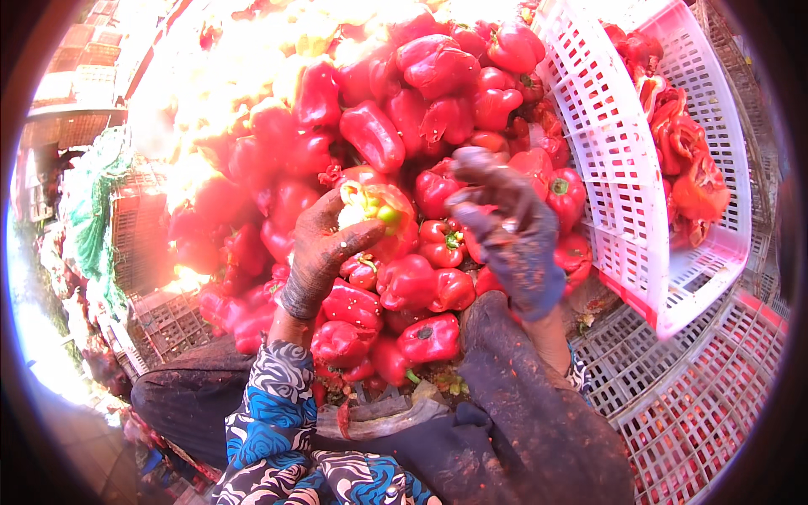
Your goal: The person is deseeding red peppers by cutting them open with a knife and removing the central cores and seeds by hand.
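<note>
A heap of red bell peppers lies before me. My left hand, in a dirty glove, holds an opened red bell pepper, whose pale core and greenish inside face up. To its right, above the heap, is my right hand, gloved, blurred and with its fingers curled. Bits of pepper cling to that glove. A small pale or shiny thing shows at its fingers; I cannot tell what it is or whether the hand grips it.
On the right a white and pink plastic crate stands tilted, with opened red peppers in it. Grey plastic crates lie below it. Green netting hangs at the left beside more crates. Glare washes out the upper left.
</note>
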Motion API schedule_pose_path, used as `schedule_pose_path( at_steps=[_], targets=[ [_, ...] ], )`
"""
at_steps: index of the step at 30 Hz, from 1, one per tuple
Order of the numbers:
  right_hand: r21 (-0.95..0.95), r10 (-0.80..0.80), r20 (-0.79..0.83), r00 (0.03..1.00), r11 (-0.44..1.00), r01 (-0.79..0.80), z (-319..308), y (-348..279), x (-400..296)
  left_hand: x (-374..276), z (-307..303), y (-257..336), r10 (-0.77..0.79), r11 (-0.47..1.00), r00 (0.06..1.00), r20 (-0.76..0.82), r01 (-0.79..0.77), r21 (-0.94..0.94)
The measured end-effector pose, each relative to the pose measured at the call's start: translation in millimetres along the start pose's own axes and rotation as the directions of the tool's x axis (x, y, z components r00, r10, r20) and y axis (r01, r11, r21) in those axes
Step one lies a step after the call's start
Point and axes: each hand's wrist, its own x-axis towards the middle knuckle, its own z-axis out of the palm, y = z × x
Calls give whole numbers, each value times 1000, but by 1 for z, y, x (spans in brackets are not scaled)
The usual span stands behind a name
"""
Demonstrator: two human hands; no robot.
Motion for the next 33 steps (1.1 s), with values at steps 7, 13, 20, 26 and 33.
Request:
schedule_pose_path(
  at_steps=[7, 13, 20, 26, 33],
  targets=[
    [-112, 344, 337, 876, 939, -325, 11, 38, 1, -10, 15, 6, -97, 960, 980, 172, 47, 276],
    [-30, 666, 247, 704, 731, -682, 6, 9, -1, -19, 14, 15, -172, 983, 962, 211, 154, 100],
    [101, 325, -13, 946, 941, -322, 10, 39, -10, -11, 21, 11, -49, 991, 982, 185, 70, -110],
    [174, 311, -354, 882, 949, -264, 24, 28, -6, -4, 24, -38, 13, 853, 999, -30, -27, -521],
    [116, 381, -229, 896, 924, -363, 15, 25, -3, 5, 11, -35, -72, 769, 980, -187, -65, -636]
  ],
)
